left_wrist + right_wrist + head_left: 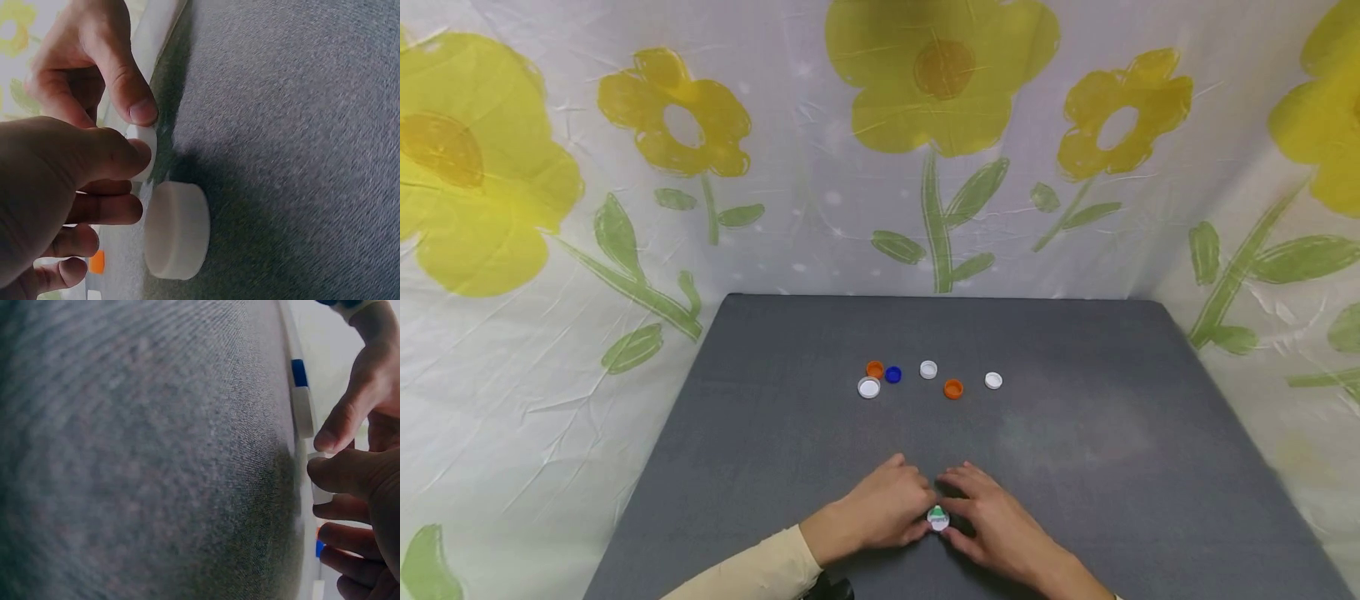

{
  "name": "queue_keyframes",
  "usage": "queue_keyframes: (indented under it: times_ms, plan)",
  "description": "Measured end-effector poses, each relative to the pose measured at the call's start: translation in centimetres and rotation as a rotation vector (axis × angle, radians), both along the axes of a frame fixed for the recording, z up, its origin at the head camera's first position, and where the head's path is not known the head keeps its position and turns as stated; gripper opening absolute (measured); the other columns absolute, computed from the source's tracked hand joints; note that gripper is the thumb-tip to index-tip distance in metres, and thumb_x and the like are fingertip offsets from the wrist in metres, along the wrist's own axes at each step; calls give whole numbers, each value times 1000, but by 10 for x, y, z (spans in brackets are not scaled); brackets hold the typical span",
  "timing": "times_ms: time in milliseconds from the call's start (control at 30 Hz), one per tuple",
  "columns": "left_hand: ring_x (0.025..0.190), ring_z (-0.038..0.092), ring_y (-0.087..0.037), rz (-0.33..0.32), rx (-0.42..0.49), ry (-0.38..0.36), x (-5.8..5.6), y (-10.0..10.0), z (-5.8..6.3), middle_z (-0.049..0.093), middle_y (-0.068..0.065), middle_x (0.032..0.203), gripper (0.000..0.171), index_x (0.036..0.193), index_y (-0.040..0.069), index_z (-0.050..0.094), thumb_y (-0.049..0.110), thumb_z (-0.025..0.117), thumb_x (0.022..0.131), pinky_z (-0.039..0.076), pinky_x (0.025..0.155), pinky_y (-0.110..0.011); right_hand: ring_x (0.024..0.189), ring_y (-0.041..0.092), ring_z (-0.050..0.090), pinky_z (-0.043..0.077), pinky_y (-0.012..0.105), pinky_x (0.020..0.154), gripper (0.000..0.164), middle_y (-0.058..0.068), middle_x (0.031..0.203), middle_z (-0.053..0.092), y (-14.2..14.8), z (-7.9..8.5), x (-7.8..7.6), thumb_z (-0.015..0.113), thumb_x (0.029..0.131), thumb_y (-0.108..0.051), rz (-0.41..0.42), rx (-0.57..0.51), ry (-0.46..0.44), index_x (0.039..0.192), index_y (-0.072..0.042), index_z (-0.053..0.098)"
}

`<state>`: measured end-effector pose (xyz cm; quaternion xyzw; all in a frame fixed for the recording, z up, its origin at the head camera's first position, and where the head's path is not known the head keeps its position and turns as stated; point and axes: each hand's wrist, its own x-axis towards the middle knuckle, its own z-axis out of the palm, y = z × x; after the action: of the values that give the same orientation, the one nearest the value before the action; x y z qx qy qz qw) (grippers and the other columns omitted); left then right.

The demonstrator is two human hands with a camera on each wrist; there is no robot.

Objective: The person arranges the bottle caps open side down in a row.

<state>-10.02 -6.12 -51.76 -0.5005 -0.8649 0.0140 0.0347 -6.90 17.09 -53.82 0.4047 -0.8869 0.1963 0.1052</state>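
Observation:
A white bottle cap (937,518) with a green print on its top sits between the two hands near the front of the dark table. My left hand (891,504) pinches it from the left, its thumb overlapping the cap (144,135) in the left wrist view. From the right, my right hand (996,525) grips the same cap with thumb and fingers. A second, plain white cap (178,231) stands on the table just below the left fingers; in the head view it is hidden. A blue cap (299,373) shows beside it in the right wrist view.
Farther back on the grey table (1075,467) lie several loose caps: an orange cap (875,369), a blue cap (892,375), white caps (868,387) and another orange cap (953,389). A flowered curtain (805,167) hangs behind and at both sides.

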Motion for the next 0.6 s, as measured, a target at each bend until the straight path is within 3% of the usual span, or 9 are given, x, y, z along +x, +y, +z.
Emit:
queue_keyframes:
  times_ms: [400,467,600]
  plan:
    - [81,68,-6,-1,-1,-1,4,3,-4,74,14,89,19,97,27,79,43,86,92,36,72,-28,126,28,72,55,52,112,36,11,132,75,0,-7,4,96,82,-28,-6,43,61,112,-10,86]
    - [82,67,-7,14,-3,-22,2,4,-2,75,14,89,19,98,28,80,44,87,91,37,72,-28,128,29,71,55,52,113,37,11,133,75,0,-6,5,95,84,-28,-6,59,37,114,-10,85]
    - [84,66,-5,54,7,-139,-5,2,4,77,14,92,21,103,28,83,44,88,91,39,73,-27,132,29,69,54,53,114,36,11,138,73,3,-1,5,91,88,-28,7,79,-18,118,-10,82]
